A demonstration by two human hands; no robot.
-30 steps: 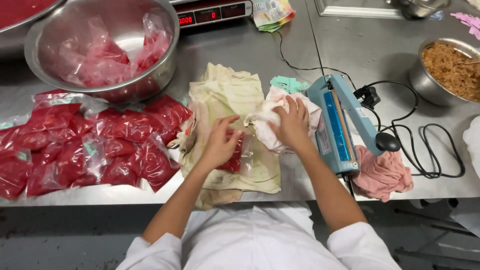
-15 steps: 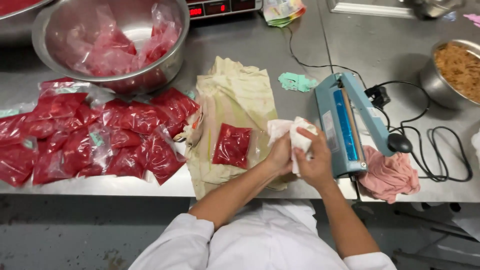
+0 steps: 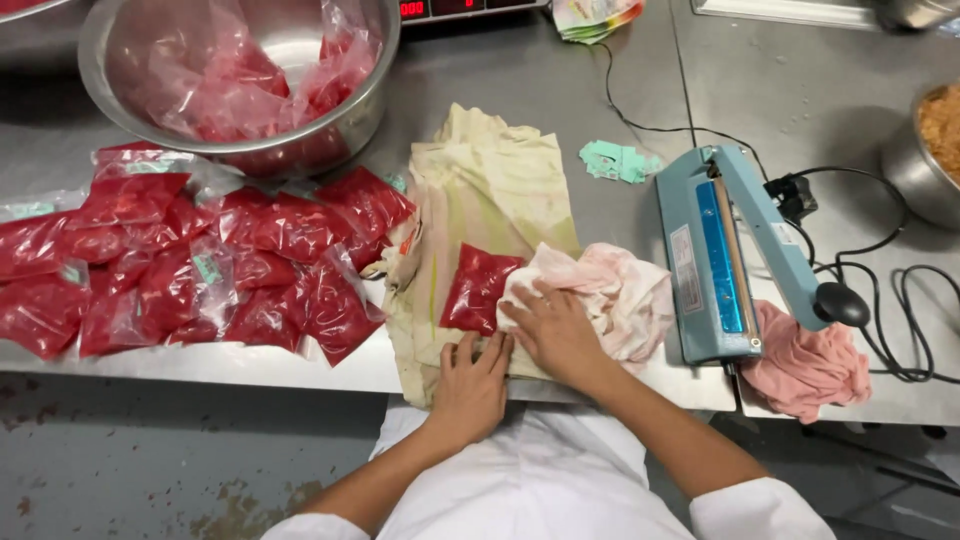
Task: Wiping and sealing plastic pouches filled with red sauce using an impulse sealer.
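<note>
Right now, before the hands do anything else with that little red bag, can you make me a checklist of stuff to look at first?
1. Red pouch lies flat on the yellowish cloth: ok.
2. Left hand rests at the pouch's lower edge: ok.
3. Right hand presses the pink-stained rag against the pouch's right side: ok.
4. Pouch wiped clean: cannot tell, the rag hides part of it.
5. Blue heat sealer has its arm raised, nothing under it: ok.
6. Pile of filled pouches sits apart to the left, clear of the hands: ok.
</note>
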